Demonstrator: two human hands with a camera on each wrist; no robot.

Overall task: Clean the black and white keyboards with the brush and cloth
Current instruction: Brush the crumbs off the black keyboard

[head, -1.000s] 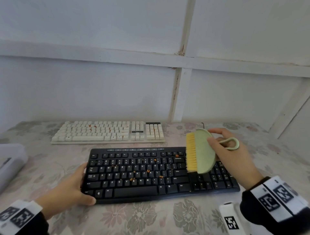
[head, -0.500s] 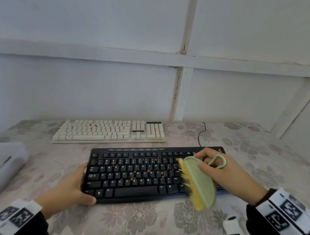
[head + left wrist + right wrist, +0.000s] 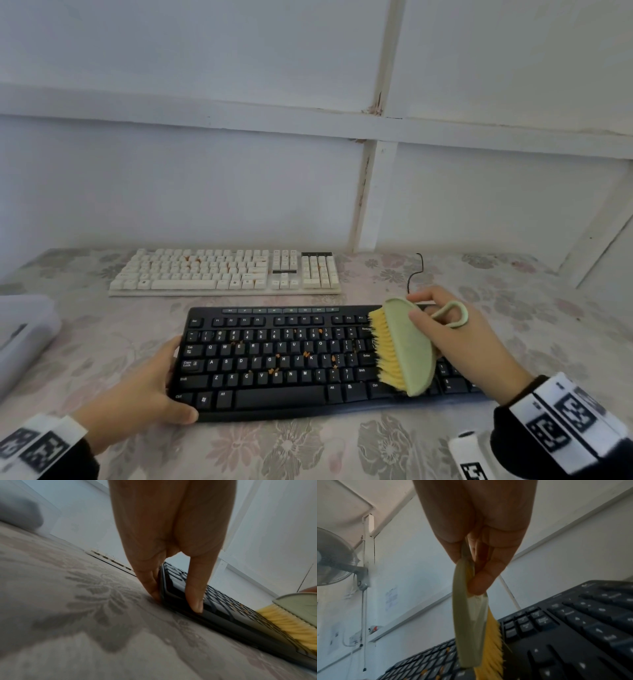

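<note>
Brushing step: the right hand (image 3: 469,346) grips the green, yellow-bristled plastic brush (image 3: 407,346) on the black keyboard (image 3: 274,359), lower right. The left hand (image 3: 137,401), fingers straight, braces it. Orange crumbs (image 3: 306,354) need sweeping next.

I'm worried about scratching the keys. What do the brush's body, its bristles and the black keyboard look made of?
The brush body: smooth, matte pale green with a moulded loop, likely plastic. Its bristles: fine yellow strands that splay, probably soft synthetic fibre. The black keyboard: matte black shell and keys with printed white legends, apparently plastic.
</note>
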